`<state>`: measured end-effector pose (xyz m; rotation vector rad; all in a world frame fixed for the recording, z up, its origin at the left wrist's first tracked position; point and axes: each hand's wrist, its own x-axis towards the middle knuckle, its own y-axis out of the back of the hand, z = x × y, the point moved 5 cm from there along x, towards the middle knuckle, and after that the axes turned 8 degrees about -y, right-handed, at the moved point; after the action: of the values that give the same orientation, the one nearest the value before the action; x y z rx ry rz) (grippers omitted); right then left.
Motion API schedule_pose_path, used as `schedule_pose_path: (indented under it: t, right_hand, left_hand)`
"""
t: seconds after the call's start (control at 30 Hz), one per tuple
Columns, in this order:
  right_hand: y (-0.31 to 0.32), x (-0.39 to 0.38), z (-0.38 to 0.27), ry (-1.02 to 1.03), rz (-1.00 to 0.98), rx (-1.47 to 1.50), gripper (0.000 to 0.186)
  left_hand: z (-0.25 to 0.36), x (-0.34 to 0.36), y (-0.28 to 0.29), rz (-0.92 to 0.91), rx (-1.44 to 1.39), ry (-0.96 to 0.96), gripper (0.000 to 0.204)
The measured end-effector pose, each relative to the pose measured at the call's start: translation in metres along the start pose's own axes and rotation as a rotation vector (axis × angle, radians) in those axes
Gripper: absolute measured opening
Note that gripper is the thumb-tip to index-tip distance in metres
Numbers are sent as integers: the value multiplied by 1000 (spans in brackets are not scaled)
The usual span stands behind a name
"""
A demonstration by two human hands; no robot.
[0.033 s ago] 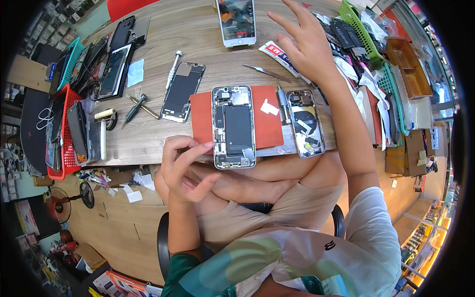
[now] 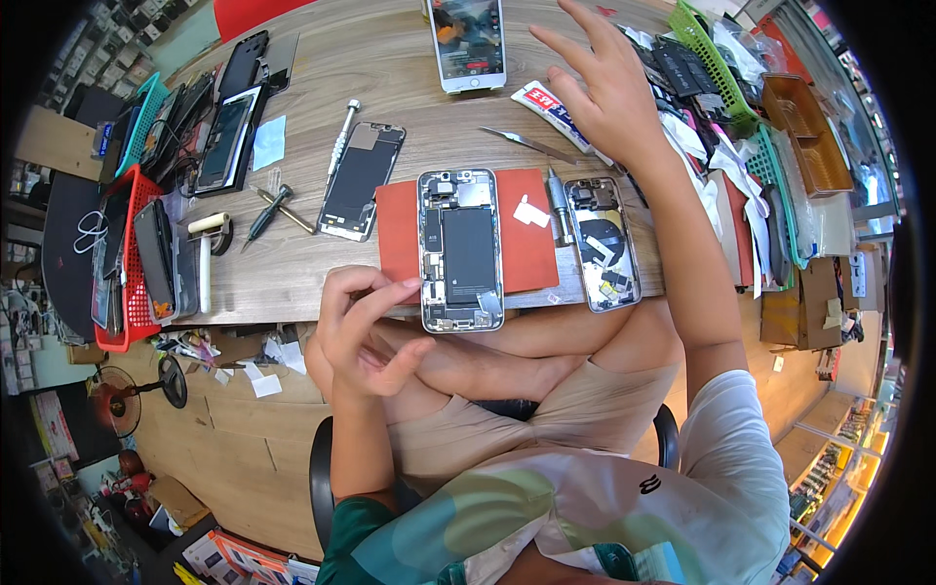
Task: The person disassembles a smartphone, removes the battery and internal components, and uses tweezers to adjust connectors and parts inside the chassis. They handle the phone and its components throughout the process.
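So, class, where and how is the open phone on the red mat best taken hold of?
Likely by both long edges near its lower end, from the person's side: the open phone is narrow, lies flat with its insides bared upward, and that end juts past the mat.

at the near edge of the counter [image 2: 273,273], the open phone [image 2: 468,249] has parts [image 2: 436,289] too small to tell; the right hand [image 2: 616,102] partly hides a tube [image 2: 544,103]; a standing phone [image 2: 469,44] is cut off above.

Upper right of centre, a tube [image 2: 554,110] bears bold characters [image 2: 538,97]. Lower right, a shirt [image 2: 595,497] carries a dark emblem [image 2: 650,484].
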<state>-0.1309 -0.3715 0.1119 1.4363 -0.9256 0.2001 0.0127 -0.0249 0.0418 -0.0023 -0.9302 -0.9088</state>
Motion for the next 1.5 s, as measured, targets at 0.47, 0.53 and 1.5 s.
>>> schedule_pose_path:
  t: [0.47, 0.53, 1.5]
  right_hand:
    - [14, -14, -7, -3, 40, 108, 43]
    - [15, -16, -8, 24, 66, 110, 44]
    - [7, -16, -16, 13, 126, 284, 12]
  left_hand:
    - [-3, 58, 17, 263, -171, 82, 20]
    - [0, 88, 19, 279, -182, 62, 20]
    - [-38, 73, -19, 119, -31, 95, 39]
